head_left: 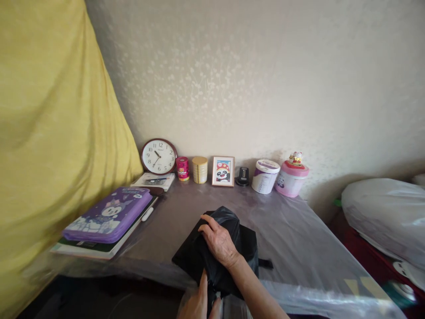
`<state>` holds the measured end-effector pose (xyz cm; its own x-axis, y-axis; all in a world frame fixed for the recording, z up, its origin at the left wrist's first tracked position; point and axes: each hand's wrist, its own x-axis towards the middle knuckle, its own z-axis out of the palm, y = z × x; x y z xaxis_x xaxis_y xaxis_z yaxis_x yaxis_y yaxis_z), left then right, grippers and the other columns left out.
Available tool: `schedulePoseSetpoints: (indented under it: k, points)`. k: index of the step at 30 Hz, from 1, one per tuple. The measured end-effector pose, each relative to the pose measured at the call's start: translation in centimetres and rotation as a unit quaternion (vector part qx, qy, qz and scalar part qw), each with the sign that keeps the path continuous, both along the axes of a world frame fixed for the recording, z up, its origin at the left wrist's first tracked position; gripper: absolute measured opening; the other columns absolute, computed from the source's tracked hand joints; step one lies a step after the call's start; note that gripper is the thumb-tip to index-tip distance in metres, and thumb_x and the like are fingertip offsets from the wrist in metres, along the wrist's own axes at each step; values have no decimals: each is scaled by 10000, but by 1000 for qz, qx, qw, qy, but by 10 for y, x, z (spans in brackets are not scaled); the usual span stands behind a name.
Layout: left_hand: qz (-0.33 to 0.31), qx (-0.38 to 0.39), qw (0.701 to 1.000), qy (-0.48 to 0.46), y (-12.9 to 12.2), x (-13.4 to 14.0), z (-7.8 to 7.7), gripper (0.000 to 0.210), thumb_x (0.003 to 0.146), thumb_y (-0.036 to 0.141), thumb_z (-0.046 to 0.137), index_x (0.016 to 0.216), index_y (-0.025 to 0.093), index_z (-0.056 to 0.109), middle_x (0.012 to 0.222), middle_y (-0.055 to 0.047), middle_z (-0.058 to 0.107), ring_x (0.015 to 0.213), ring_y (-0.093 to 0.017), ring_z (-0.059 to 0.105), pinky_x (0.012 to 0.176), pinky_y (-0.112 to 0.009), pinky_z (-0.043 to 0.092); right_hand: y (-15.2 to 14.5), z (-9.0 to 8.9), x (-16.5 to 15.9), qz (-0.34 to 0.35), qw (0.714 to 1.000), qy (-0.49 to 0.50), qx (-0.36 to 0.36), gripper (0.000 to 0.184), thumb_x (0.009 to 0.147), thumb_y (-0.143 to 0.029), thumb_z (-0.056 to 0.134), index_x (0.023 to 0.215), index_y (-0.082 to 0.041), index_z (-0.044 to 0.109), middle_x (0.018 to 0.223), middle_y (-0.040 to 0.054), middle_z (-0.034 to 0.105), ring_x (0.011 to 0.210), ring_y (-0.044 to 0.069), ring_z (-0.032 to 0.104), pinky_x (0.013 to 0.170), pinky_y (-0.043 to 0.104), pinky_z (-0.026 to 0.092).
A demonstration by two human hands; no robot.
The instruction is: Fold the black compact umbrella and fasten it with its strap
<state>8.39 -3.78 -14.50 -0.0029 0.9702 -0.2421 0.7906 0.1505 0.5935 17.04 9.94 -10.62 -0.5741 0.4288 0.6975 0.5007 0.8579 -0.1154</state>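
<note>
A black folding umbrella, its canopy collapsed and its fabric loose, lies over the front part of the table. A short strap sticks out from its right side. My right hand is wrapped over the gathered black cloth from above, fingers curled around its far side. Lower down, at the bottom edge of the view, my left hand is closed around the near end of the umbrella; the handle there is mostly hidden by the fingers.
The table has a plastic cover. Along the wall stand a clock, a pink can, a yellow canister, a panda picture frame and two tubs. A purple case lies on books at left, beside a yellow curtain.
</note>
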Motion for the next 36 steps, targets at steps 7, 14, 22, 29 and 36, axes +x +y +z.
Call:
schedulePoseSetpoints:
  k: [7,14,22,29,36]
  points:
    - [47,-12,998,-32,-9,2,24,741,863,284,372,1472,168,-35,1360,-139,450,1062,-276,585,839,-340,450,1,1,-2,0,1000,-14,4,190,921,-135,382,985,-170,557,1286,74,473,1030,152,566,877,254,496]
    - [-72,-44,989,122,4,1,18,645,862,169,290,1454,274,56,1166,-189,564,931,-315,628,796,-438,467,3,3,-3,2,999,-38,2,211,934,-171,367,981,-182,572,1243,76,508,943,133,601,775,224,513]
    - [-70,-56,990,111,7,0,19,675,855,165,298,1454,191,-13,1168,-203,557,954,-308,618,811,-413,462,1,8,-2,9,998,-63,-13,206,938,-199,371,991,-199,570,1231,43,522,891,127,611,754,224,508]
    - [-45,-50,996,64,7,0,20,747,833,168,352,1449,138,-69,1185,-183,574,985,-294,614,868,-409,441,3,7,-2,13,998,-65,-10,227,946,-206,350,1005,-197,569,1217,41,529,886,128,612,743,229,507]
    - [-20,-60,997,51,8,-2,21,760,853,223,376,1466,164,-70,1120,-147,625,942,-305,634,790,-394,469,-12,11,8,38,999,-17,-28,218,959,-233,381,1085,-178,550,1217,64,531,981,124,583,841,231,485]
